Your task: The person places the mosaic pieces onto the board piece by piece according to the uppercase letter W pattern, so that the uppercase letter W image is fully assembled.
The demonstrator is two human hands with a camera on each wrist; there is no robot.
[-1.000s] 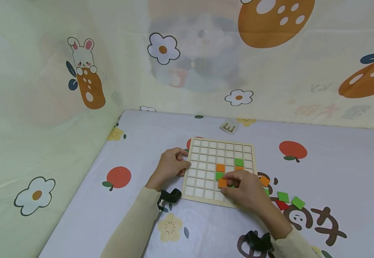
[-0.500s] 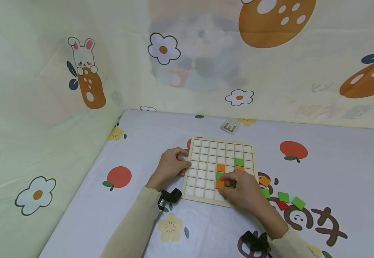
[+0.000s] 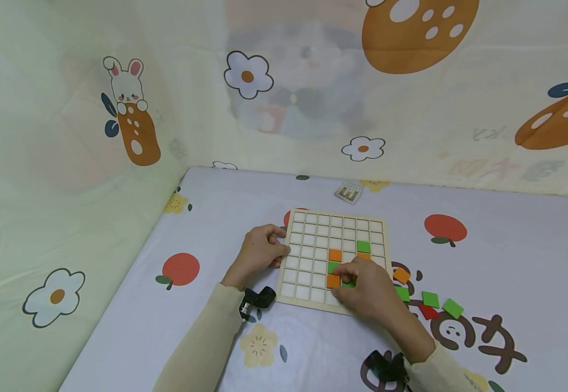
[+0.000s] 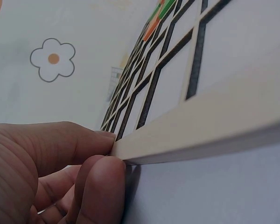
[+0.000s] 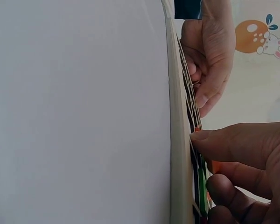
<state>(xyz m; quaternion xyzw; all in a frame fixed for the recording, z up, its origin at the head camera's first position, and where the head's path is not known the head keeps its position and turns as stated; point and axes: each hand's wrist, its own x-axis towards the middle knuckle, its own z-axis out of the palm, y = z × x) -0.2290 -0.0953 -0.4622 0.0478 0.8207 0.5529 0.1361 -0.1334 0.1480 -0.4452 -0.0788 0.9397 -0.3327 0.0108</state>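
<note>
The bright orange square tile [image 3: 333,281] lay at the pale wooden grid board [image 3: 306,264], over the fourth column from your left, second row up from the near edge; you could not have told from these views whether it sat fully flush. Your right hand [image 3: 368,284] had it in a pinch — thumb at the near edge, forefinger at the far edge, the gap between them only about the tile's width, the other fingers bent in behind. Just beyond it in the same column were a green square tile [image 3: 334,267] and a second orange tile [image 3: 335,255], in line; beside it on the right, a partly covered green tile [image 3: 349,284] showed under your hand. Farther right on the board, an upper green tile [image 3: 363,246] sat directly above a third orange tile [image 3: 364,256], which your knuckles partly hid. Your left hand [image 3: 258,249] held the board's left rim between thumb and a finger, closed to the thickness of the wood, and the remaining fingers were curled beneath. Off the board to the right lay loose tiles: an orange one [image 3: 402,275], three green ones [image 3: 431,299] and a red one [image 3: 428,312], the red partly under a green neighbour. Past the far edge rested a small card printed with a grid [image 3: 349,193]. Everything lay on a white cloth with printed fruit and flowers [image 3: 225,218] — and behind it hung cream fabric with cartoon prints [image 3: 303,152].
</note>
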